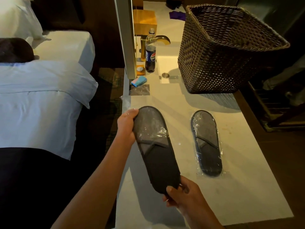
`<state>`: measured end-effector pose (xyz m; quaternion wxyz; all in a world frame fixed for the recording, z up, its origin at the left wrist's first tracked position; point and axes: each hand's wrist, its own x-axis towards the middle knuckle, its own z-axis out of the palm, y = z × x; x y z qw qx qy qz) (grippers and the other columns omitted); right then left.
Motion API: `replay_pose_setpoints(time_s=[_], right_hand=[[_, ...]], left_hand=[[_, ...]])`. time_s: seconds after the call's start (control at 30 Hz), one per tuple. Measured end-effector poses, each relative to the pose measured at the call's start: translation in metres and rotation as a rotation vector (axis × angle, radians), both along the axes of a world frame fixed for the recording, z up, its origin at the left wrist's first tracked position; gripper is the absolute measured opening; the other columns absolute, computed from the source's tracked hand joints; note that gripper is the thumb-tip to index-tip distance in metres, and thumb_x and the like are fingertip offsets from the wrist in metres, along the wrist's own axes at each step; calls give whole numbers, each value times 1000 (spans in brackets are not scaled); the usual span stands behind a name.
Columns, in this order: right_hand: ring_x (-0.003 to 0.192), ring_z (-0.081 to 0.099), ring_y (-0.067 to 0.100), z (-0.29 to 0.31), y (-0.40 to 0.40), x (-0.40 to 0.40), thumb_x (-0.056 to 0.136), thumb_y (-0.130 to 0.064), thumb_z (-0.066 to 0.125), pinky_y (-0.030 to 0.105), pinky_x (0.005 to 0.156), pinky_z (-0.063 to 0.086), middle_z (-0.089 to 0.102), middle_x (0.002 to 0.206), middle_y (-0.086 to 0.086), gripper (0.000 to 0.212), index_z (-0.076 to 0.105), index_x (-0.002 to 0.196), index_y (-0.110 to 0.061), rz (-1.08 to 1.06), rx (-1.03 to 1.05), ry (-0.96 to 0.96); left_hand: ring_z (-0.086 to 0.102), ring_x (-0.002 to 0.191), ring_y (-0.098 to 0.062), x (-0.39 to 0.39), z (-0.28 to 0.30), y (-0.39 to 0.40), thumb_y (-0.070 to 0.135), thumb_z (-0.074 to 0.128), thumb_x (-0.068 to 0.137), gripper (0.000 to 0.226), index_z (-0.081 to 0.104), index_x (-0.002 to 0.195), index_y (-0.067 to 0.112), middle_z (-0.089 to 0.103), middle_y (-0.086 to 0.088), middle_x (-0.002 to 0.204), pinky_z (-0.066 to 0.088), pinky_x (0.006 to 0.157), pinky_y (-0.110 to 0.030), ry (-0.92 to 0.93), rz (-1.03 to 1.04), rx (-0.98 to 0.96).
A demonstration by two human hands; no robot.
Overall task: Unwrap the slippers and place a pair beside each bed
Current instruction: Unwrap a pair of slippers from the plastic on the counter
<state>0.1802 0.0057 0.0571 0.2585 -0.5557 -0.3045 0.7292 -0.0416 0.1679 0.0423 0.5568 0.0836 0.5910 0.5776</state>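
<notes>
Pointing away, lengthwise: held slippers (153, 146)

A wicker basket (226, 52) stands on the counter (239, 187), at its far right. Left of the basket are a cola bottle (150, 52) and a gold faucet (162, 39). A blue soap bar (139, 81) lies near the bottle's base, on the counter's left edge.

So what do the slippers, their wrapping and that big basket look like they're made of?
Held slippers: apparently soft grey cloth, matte and fuzzy, with darker edge binding. Wrapping on the lying pair: thin clear plastic film, given its glossy glints and crinkles. Basket: brown woven wicker or rattan-like strips, possibly synthetic; the weave pattern shows plainly.
</notes>
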Motion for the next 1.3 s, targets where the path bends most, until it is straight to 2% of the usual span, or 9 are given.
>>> replay_pose_setpoints(time_s=[0.1, 0.17, 0.33, 0.53, 0.7, 0.97, 1.07, 1.17, 1.3], right_hand=[[87, 73, 38, -10, -1, 7, 65, -23, 83, 44, 78, 59, 76, 92, 23, 54, 63, 113, -7, 52, -34, 4], [92, 73, 38, -13, 4, 6, 65, -24, 83, 46, 82, 60, 75, 100, 21, 55, 62, 114, -11, 43, -24, -19], [98, 74, 24, -10, 37, -5, 91, -25, 66, 46, 91, 59, 77, 104, 7, 22, 63, 111, -20, 3, 63, -117], [93, 73, 13, -8, 68, -18, 93, -31, 62, 33, 82, 61, 75, 104, -3, 22, 62, 114, -27, -2, 162, -239], [92, 74, 18, -17, 72, -8, 93, -25, 63, 37, 82, 61, 75, 100, 4, 13, 64, 105, -23, -5, 46, -195], [91, 67, 13, -30, 73, 5, 94, -14, 61, 25, 75, 55, 71, 94, -1, 11, 63, 95, -24, -3, -130, -190], [95, 65, 15, -34, 77, 6, 94, -14, 61, 36, 92, 55, 69, 99, 0, 14, 62, 91, -27, 5, -163, -188], [105, 65, 22, -37, 79, 7, 93, -18, 63, 47, 99, 53, 69, 110, 4, 14, 63, 99, -31, 0, -191, -193], [108, 67, 26, -42, 78, 6, 90, -23, 67, 49, 98, 54, 70, 116, 7, 25, 64, 115, -25, -36, -203, -186]], left_hand=[[68, 78, -20, -4, 4, 25, 8, 72, 82, 13, 67, 93, 5, 68, -9, 82, 61, 75, -38, 5, -68, 54], [68, 78, -22, 0, -1, 33, 13, 71, 82, 22, 69, 102, 2, 68, -10, 85, 61, 78, -41, 22, -121, 12], [69, 90, -31, 16, -24, 29, 18, 69, 82, 22, 71, 101, 6, 72, -16, 93, 60, 85, -48, 48, -182, -35], [65, 74, -26, 30, -36, 36, 13, 66, 86, 20, 69, 100, -1, 68, -14, 81, 58, 82, -45, 44, -154, -72], [61, 60, -16, 14, -36, 86, 9, 63, 91, 10, 66, 95, 1, 65, -11, 76, 53, 59, -28, 164, -183, -41], [51, 40, -14, -17, -57, 167, 10, 56, 90, 18, 60, 73, 7, 58, -9, 61, 44, 40, -23, 393, -331, -152], [44, 36, -11, -24, -68, 183, 3, 54, 87, 26, 49, 63, 10, 47, -7, 57, 36, 36, -19, 391, -325, -147], [51, 48, -12, -27, -63, 186, 19, 65, 87, 13, 56, 82, 12, 56, -5, 65, 45, 39, -22, 447, -299, -192], [64, 74, -14, -38, -58, 160, 24, 72, 81, 38, 56, 112, 10, 67, -10, 103, 56, 63, -27, 536, -87, -224]])
